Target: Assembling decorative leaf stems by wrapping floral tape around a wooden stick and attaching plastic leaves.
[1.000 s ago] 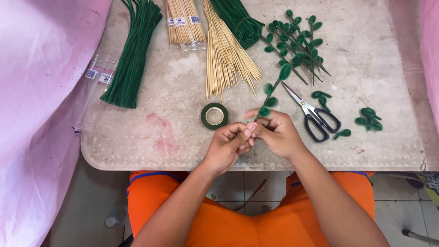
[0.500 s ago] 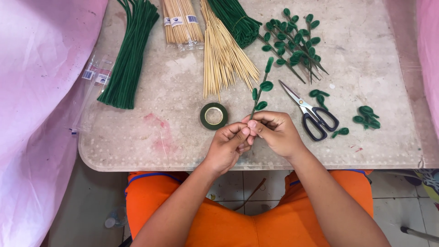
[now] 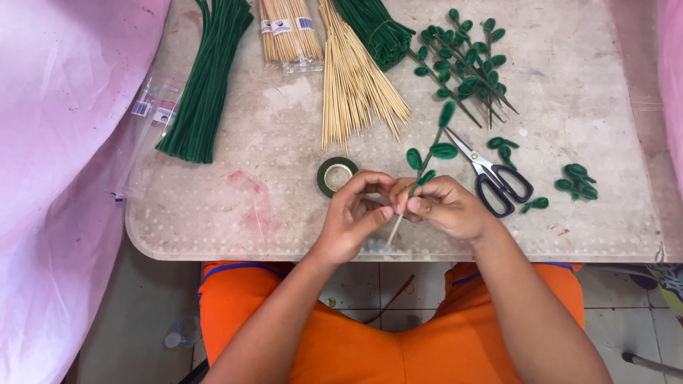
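Note:
My left hand and my right hand meet above the near edge of the table, both pinching one thin wooden stick. Its bare lower end pokes out below my fingers. The upper part, a leafy green stem with looped pipe-cleaner leaves, rises away from me toward the scissors. A roll of green tape lies just beyond my left hand.
Black-handled scissors lie right of my hands. Finished leafy stems are piled at the back right, loose green leaves farther right. Bare skewers, packed skewers and green pipe cleaners lie at the back. Pink cloth hangs at left.
The stem has slid up through my fingers, so its leaves stand higher and a bare wooden end shows below my hands. My fingers have shifted slightly on the stick.

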